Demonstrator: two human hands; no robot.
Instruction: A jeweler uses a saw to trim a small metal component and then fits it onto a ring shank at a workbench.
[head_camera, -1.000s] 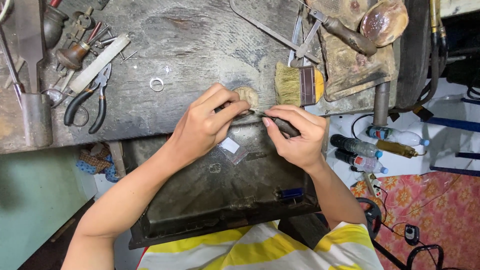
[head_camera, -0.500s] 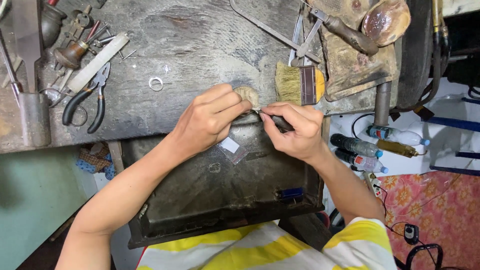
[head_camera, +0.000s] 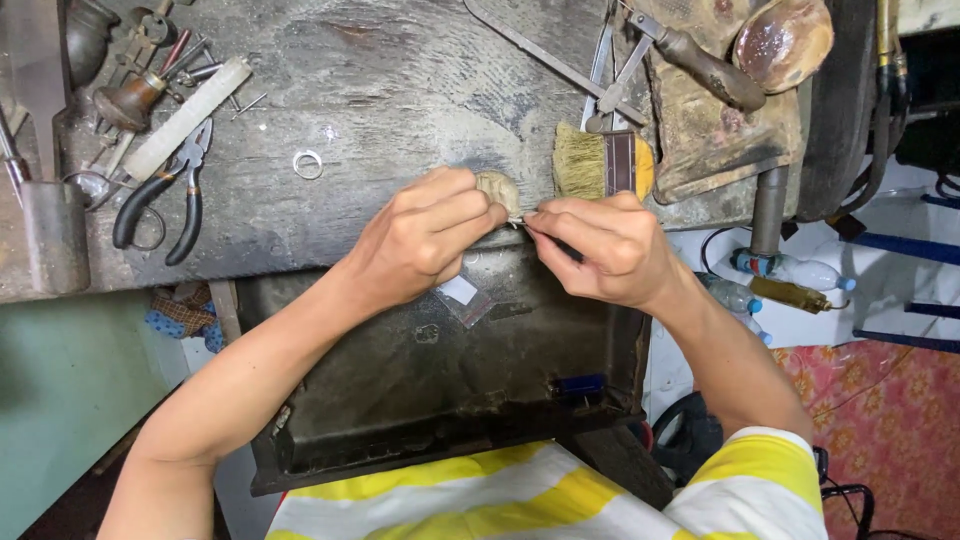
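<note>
Head view, left hand: my left hand (head_camera: 425, 240) pinched a small metal piece (head_camera: 516, 219) against the worn tabletop (head_camera: 380, 90) edge.
Right hand: my right hand (head_camera: 600, 248) had its grip closed on a thin dark tool (head_camera: 570, 250) meeting that piece.
Nearby: bristle brush (head_camera: 600, 163), pliers (head_camera: 165, 195), ring (head_camera: 307, 163).

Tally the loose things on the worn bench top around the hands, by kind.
Pliers: 1
Metal ring: 1
Bristle brush: 1
White stick: 1
Wooden-handled tool: 1
Small tan pad at the left hand's fingertips: 1
Total: 6
</note>
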